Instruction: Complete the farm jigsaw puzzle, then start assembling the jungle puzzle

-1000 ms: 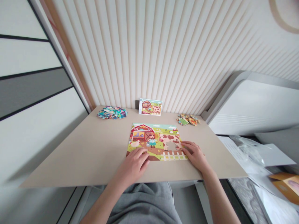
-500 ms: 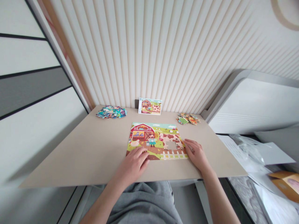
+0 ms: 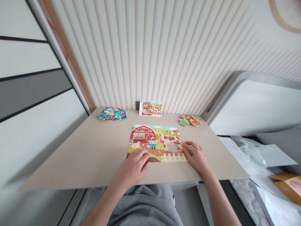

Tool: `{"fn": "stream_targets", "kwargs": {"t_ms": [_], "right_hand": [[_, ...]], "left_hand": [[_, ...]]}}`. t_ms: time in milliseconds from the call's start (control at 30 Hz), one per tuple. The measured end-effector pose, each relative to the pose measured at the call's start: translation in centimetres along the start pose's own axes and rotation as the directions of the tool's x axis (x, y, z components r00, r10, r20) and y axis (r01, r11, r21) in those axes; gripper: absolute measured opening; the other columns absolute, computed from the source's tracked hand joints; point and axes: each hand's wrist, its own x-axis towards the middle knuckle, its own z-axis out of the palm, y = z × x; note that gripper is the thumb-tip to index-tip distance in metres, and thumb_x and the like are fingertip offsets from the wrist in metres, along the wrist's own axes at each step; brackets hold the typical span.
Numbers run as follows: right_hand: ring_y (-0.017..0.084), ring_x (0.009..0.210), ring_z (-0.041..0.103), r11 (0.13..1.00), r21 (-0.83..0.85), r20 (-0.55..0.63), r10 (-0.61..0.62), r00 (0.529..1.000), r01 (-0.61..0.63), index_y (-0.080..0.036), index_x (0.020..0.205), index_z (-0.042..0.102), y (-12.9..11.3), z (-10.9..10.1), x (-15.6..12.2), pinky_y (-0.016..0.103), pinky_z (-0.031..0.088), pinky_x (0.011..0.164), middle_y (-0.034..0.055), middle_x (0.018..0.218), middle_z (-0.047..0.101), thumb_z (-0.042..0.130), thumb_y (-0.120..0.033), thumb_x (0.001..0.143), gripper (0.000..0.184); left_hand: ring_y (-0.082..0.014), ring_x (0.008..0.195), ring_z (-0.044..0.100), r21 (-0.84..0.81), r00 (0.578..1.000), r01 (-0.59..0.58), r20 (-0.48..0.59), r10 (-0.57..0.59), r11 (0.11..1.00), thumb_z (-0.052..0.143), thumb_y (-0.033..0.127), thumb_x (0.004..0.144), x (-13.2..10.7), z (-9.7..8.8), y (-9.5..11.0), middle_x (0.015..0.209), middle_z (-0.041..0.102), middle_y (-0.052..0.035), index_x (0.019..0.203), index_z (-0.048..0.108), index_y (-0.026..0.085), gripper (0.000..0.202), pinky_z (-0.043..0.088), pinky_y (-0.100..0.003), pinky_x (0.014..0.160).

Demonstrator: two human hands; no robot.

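A farm-scene jigsaw puzzle (image 3: 145,138) lies flat on the table, with a barn, a farmer and a spotted cow. There is a gap in it at the cow's belly, where the tabletop shows through. My left hand (image 3: 136,163) rests flat over the puzzle's lower left corner, fingers stretched out and holding nothing. At the right edge, my right hand (image 3: 194,155) lies with its fingertips on the puzzle by the cow's hind part, fingers extended and thumb apart. Whatever lies under the right fingertips is partly hidden.
A picture card (image 3: 150,108) of the same farm scene leans upright at the table's back. Blue-toned puzzle pieces (image 3: 112,114) are heaped at the back left, orange and green pieces (image 3: 189,120) at the back right. Papers and a plastic bag (image 3: 251,152) lie right of the table (image 3: 94,153).
My right hand has slid slightly left, its fingertips now further over the puzzle's right edge. My left hand stays in place. The view has tilted very slightly.
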Motion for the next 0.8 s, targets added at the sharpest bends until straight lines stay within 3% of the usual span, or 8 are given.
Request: {"fn": "stream_targets", "kwargs": {"t_ms": [233, 433, 800], "right_hand": [[0.024, 0.120, 0.061, 0.991, -0.086, 0.059, -0.100, 0.993, 0.104, -0.040, 0.121, 0.075, -1.8, -1.1, 0.2, 0.044, 0.045, 0.105, 0.0036, 0.130, 0.068, 0.050, -0.040, 0.104, 0.030], [0.024, 0.120, 0.062, 0.988, -0.122, 0.061, -0.088, 0.994, 0.095, -0.040, 0.122, 0.074, -2.3, -1.3, 0.0, 0.042, 0.047, 0.101, 0.0029, 0.131, 0.068, 0.049, -0.041, 0.105, 0.031], [0.022, 0.119, 0.064, 0.979, -0.103, 0.080, -0.170, 0.982, 0.178, -0.035, 0.124, 0.073, -2.1, -1.3, 0.1, 0.046, 0.041, 0.110, 0.0052, 0.131, 0.070, 0.046, -0.036, 0.106, 0.033]], "left_hand": [[-0.0264, 0.119, 0.060, -0.001, 1.000, 0.001, -0.001, -0.001, 1.000, 0.051, 0.024, 0.102, 0.0, 0.1, 0.0, 0.126, 0.063, -0.0082, 0.120, 0.065, 0.023, 0.022, 0.051, -0.047, 0.104], [-0.0267, 0.120, 0.059, 0.010, 1.000, 0.003, -0.003, -0.003, 1.000, 0.052, 0.024, 0.101, 0.0, 0.1, -0.1, 0.126, 0.063, -0.0084, 0.120, 0.065, 0.024, 0.023, 0.051, -0.046, 0.104], [-0.0261, 0.119, 0.060, 0.001, 1.000, 0.003, -0.012, -0.003, 1.000, 0.054, 0.023, 0.100, 0.0, 0.2, -0.1, 0.125, 0.064, -0.0078, 0.120, 0.065, 0.024, 0.023, 0.052, -0.045, 0.103]]}}
